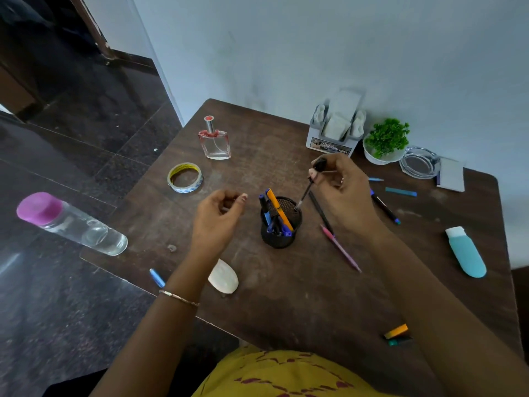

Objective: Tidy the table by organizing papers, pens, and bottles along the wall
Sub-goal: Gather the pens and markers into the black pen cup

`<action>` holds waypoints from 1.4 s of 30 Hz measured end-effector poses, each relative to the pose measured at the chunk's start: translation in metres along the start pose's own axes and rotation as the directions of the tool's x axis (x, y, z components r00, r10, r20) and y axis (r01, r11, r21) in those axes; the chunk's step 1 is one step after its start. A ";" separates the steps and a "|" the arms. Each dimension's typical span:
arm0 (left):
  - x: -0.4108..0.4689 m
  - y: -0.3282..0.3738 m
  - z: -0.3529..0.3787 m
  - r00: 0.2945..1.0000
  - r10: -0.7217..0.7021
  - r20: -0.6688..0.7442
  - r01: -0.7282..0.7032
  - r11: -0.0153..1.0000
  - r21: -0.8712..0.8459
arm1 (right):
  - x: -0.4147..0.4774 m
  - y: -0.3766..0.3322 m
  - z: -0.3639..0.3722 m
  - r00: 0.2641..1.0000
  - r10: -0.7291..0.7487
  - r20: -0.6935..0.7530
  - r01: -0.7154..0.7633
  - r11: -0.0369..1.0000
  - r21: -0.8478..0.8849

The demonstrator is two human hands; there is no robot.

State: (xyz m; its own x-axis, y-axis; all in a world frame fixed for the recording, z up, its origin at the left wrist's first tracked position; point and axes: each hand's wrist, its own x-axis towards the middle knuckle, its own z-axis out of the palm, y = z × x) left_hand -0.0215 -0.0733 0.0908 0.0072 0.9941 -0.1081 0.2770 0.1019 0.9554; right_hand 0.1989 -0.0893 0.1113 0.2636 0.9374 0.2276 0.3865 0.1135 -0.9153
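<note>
A black mesh pen holder (pixel 279 237) stands mid-table with several pens in it. My right hand (pixel 343 190) pinches a black pen (pixel 305 194) by its top, its tip at the holder's rim. My left hand (pixel 219 214) hovers left of the holder with loosely curled fingers and holds nothing. A pink pencil (pixel 342 249) and a dark pencil (pixel 320 210) lie right of the holder. More pens (pixel 385 209) lie beyond my right wrist. A clear bottle with a pink cap (pixel 71 223) lies at the left edge. A perfume bottle (pixel 214 141) stands at the back left.
A tape roll (pixel 185 177) lies left of centre. A teal tube (pixel 466 252) lies at the right. A tissue holder (pixel 335 130), a small plant (pixel 385 143), a glass ashtray (pixel 419 163) and a notepad (pixel 452 176) line the wall. A white oval object (pixel 224 277) and a blue pen (pixel 157 277) sit near the front edge.
</note>
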 end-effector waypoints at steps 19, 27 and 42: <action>-0.016 -0.038 -0.011 0.989 -0.140 0.053 0.139 0.990 0.013 | 0.000 0.050 0.039 0.934 -0.110 0.341 0.255 0.872 -0.417; -0.024 -0.063 -0.059 0.970 -0.169 -0.176 0.195 0.970 0.145 | -0.001 0.014 0.054 0.929 -0.222 0.296 0.313 0.898 -0.310; -0.089 -0.159 -0.134 0.987 0.060 0.149 -0.160 0.447 0.880 | -0.080 -0.015 0.170 0.740 -0.181 0.648 0.210 0.977 0.033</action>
State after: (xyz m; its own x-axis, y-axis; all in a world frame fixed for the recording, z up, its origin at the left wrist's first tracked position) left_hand -0.1949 -0.1733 -0.0147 0.1671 0.9818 -0.0898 0.9682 -0.1462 0.2028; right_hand 0.0223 -0.1097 0.0503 -0.4477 0.8863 0.1185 0.4036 0.3185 -0.8577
